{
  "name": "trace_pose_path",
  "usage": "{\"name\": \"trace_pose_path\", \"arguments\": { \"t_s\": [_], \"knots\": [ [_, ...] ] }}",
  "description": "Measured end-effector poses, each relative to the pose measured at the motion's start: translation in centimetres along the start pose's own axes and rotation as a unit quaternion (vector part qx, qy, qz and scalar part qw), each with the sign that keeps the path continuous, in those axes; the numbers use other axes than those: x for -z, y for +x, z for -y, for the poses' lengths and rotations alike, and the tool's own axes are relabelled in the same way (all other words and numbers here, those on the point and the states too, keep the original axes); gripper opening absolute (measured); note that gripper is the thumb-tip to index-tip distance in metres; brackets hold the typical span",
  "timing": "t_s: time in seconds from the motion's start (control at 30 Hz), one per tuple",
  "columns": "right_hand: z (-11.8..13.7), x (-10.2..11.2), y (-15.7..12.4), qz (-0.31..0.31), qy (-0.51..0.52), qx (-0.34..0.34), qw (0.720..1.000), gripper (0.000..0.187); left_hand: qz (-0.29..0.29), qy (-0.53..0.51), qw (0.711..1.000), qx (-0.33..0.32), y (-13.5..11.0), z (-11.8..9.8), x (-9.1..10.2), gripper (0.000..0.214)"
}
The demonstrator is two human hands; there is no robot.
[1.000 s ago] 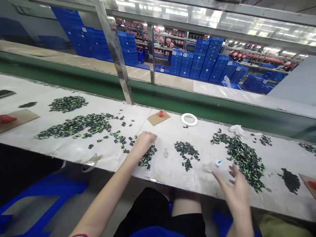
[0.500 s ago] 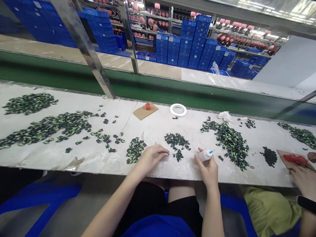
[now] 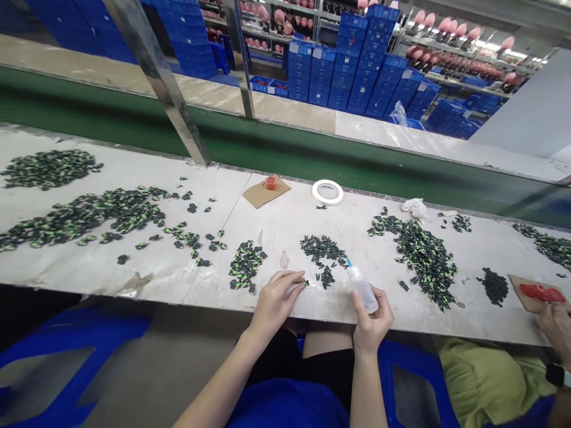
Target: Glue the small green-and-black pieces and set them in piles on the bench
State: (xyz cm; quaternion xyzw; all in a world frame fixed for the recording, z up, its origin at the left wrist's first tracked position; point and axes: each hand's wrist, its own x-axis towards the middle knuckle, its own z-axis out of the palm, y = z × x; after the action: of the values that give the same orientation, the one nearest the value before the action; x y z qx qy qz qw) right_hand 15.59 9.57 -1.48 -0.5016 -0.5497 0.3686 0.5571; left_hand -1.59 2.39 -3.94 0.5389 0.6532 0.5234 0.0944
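Pinched at the fingertips of the left hand point(image 3: 277, 297) is a small black piece with a green patch point(image 3: 306, 283), held close over the white worktable point(image 3: 205, 291), just short of a little cluster of slender dark pieces point(image 3: 327, 277). Whether the piece also touches the tabletop I cannot tell. Thumb and fingers of the right hand point(image 3: 373, 315) grasp a translucent white squeeze bottle with a blue nozzle point(image 3: 363, 290) by its lower part. It leans, nozzle up and to the left, the tip showing against the edge of a looser heap of slender dark pieces point(image 3: 319, 246) (actual contact there is impossible to judge). The two hands are apart, with the cluster lying beyond the gap between them.

Left of the left hand sits a compact pile of black-and-green pieces point(image 3: 245, 264); right of the bottle spreads a larger, elongated mound of black-and-green pieces point(image 3: 428, 261). Toward the far edge lie a white ring-shaped roll point(image 3: 316, 194) and a brown cardboard sheet point(image 3: 255, 196) bearing a small round red pot point(image 3: 270, 183). At far right, a co-worker's hand point(image 3: 555, 327) is beside a glossy red object point(image 3: 540, 292) on another brown cardboard piece point(image 3: 526, 304).
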Motion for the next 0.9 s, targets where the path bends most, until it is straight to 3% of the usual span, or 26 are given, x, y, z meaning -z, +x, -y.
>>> {"name": "trace_pose_path", "arguments": {
  "t_s": [0.47, 0.9],
  "knots": [
    [0.7, -1.2, -1.1, 0.082, -0.119, 0.059, 0.988, 0.034, -0.019, -0.006, 0.999, 0.038, 0.2, -0.1, -0.1, 0.011],
    [0.5, -1.3, -0.8, 0.104, -0.128, 0.056, 0.985, 0.036, -0.016, -0.008, 0.999, 0.044, 0.4, -0.3, 0.0, 0.011]
  ]
}}
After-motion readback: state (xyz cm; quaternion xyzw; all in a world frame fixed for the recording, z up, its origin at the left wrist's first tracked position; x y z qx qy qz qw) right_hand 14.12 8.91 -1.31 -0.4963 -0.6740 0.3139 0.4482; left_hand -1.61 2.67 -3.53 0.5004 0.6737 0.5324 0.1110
